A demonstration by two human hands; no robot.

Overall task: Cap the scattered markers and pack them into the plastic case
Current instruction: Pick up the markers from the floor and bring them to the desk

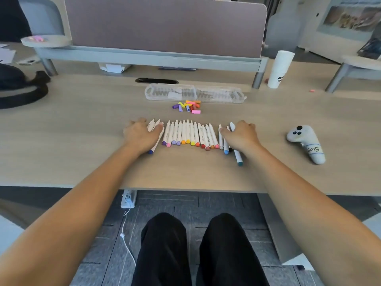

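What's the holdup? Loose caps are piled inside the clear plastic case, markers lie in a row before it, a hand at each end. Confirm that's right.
Not quite. The head view shows the loose caps piled on the desk in front of the clear plastic case, not inside it. The markers do lie in a row, left hand and right hand at its ends.
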